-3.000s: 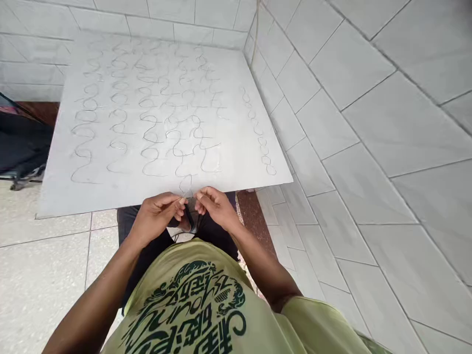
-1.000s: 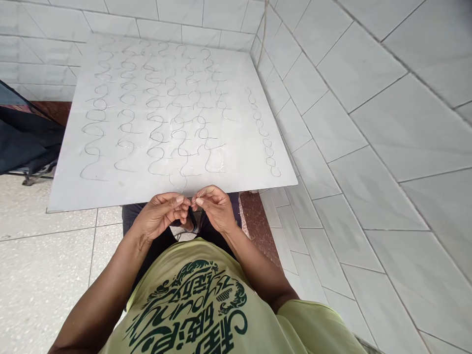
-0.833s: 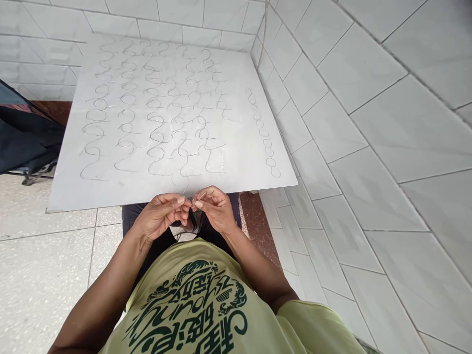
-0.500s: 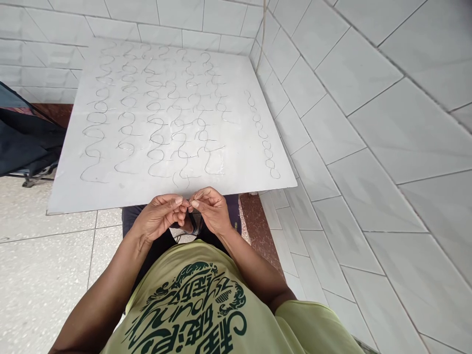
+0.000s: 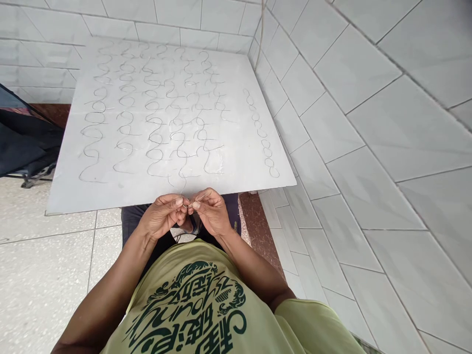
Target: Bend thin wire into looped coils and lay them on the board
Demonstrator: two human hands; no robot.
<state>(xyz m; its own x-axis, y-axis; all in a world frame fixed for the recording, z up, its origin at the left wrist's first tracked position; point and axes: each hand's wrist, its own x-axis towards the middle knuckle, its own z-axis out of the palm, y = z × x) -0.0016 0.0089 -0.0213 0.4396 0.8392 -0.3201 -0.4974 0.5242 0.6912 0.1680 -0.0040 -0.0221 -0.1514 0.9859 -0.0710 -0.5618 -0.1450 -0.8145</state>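
My left hand (image 5: 162, 215) and my right hand (image 5: 210, 210) meet at the near edge of a white board (image 5: 73, 191). Both pinch a thin wire (image 5: 181, 183) whose end runs up from my fingertips onto the board. The fingers of each hand are closed, thumb against forefinger, fingertips almost touching. The board lies flat in front of me and carries several rows of wire bent into S-shaped loops (image 5: 155, 123). A separate chain of small wire loops (image 5: 261, 135) lies along its right side.
A white tiled wall (image 5: 368, 123) rises close on my right and another behind the board. A dark bag or folded stand (image 5: 22, 142) sits on the floor at the left. Pale speckled floor (image 5: 40, 275) lies to my left; dark trousers show under the board.
My hands have stayed at the board's near edge, the fingertips drawing a little closer together around the wire. The wire end between them has shifted slightly. The view has moved a little.
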